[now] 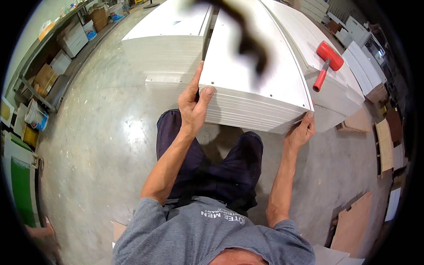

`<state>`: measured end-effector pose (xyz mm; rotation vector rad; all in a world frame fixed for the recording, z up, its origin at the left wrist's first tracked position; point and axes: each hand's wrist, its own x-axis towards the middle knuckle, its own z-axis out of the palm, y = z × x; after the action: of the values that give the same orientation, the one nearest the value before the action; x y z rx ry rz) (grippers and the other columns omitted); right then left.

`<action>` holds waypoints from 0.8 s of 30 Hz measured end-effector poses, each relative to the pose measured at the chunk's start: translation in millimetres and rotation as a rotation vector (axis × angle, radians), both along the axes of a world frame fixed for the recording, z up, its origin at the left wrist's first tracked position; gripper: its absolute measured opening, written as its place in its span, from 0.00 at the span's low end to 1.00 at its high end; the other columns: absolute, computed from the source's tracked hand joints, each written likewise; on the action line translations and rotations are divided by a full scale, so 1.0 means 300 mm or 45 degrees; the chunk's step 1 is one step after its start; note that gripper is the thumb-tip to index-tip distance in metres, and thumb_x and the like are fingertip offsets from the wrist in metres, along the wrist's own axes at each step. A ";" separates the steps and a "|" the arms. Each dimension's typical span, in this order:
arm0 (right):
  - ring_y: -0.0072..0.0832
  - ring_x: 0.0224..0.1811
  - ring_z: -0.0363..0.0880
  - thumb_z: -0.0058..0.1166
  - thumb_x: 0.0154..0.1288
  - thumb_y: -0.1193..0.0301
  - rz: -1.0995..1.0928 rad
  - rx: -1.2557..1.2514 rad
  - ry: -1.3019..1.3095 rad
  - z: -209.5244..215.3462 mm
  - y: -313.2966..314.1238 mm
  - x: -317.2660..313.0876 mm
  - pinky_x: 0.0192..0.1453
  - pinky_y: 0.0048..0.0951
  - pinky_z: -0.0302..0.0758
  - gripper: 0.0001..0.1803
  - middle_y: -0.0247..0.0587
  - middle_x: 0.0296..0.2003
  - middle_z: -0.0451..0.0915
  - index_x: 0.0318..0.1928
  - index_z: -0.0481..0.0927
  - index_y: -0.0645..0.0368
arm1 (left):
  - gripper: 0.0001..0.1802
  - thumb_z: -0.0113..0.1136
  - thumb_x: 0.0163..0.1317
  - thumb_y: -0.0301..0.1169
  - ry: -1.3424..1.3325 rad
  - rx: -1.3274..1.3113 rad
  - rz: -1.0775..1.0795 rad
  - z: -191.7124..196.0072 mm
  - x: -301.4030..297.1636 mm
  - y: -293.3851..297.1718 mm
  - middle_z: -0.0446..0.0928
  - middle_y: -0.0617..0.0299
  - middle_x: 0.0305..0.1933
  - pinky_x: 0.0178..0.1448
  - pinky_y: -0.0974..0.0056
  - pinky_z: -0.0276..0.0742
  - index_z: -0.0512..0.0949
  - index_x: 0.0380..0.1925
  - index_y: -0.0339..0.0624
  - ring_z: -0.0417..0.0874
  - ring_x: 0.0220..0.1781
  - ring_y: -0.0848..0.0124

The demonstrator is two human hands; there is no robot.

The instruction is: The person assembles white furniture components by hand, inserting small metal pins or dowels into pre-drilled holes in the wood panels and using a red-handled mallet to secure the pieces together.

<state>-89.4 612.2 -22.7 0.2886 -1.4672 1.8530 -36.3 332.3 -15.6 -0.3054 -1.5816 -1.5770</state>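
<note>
White board stack (254,108) sits in front of the person, upper centre, near edge facing them, small dark holes along the top board's near edge. Left hand (194,106) at its near left corner: thumb against the corner, forefinger stretched along the side; grip wide. Right hand (301,131) at the near right corner, thumb on the edge; fingers partly hidden, can't tell how tight that grip is.

Writing: grey T-shirt (185,234) has white lettering (223,215) across the chest, capitals, upside down from this view. Lower left bucket (36,114) has a blue label, too small to read. Left board stack (163,48) carries a small blue mark (176,22) on top, shape unclear.

Red mallet (330,57) with a red and dark handle lies on the right board stack (293,28). Dark blurred object (252,51) hangs close to the camera, kind unclear. Concrete floor (97,145) underneath.
</note>
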 end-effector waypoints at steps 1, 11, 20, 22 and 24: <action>0.26 0.54 0.74 0.49 0.76 0.58 0.001 -0.005 -0.010 0.001 0.000 0.001 0.63 0.28 0.67 0.27 0.44 0.54 0.79 0.60 0.74 0.72 | 0.30 0.60 0.68 0.34 -0.010 0.001 0.004 0.004 0.001 0.001 0.71 0.52 0.67 0.57 0.70 0.74 0.66 0.67 0.34 0.79 0.55 0.73; 0.26 0.51 0.75 0.49 0.75 0.59 -0.007 0.022 -0.036 -0.002 0.011 0.008 0.58 0.27 0.69 0.26 0.43 0.50 0.80 0.58 0.75 0.72 | 0.28 0.61 0.67 0.33 -0.040 0.050 0.019 -0.009 0.001 -0.002 0.77 0.53 0.61 0.54 0.70 0.75 0.69 0.65 0.35 0.80 0.51 0.75; 0.20 0.40 0.74 0.53 0.73 0.60 0.017 -0.036 -0.078 -0.029 0.038 0.011 0.45 0.24 0.71 0.21 0.34 0.38 0.80 0.49 0.79 0.69 | 0.28 0.61 0.67 0.32 -0.109 0.089 0.007 -0.004 0.021 0.004 0.82 0.64 0.44 0.41 0.75 0.70 0.68 0.66 0.37 0.73 0.34 0.83; 0.16 0.36 0.72 0.54 0.73 0.63 0.037 -0.032 -0.117 -0.055 0.050 0.002 0.39 0.21 0.69 0.17 0.30 0.35 0.78 0.49 0.79 0.67 | 0.29 0.60 0.67 0.29 -0.130 0.049 0.040 -0.013 0.015 0.013 0.82 0.62 0.47 0.45 0.74 0.73 0.67 0.67 0.36 0.76 0.39 0.80; 0.12 0.32 0.69 0.54 0.73 0.66 0.025 0.004 -0.204 -0.116 0.092 -0.018 0.33 0.17 0.66 0.14 0.26 0.33 0.76 0.50 0.78 0.65 | 0.30 0.59 0.67 0.26 -0.116 -0.004 0.062 -0.021 0.016 0.032 0.80 0.60 0.50 0.50 0.72 0.74 0.64 0.69 0.35 0.79 0.44 0.77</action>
<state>-94.9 639.7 -57.7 0.1587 -1.5795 1.9270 -31.5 341.9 -21.8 -0.1977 -1.6493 -1.5708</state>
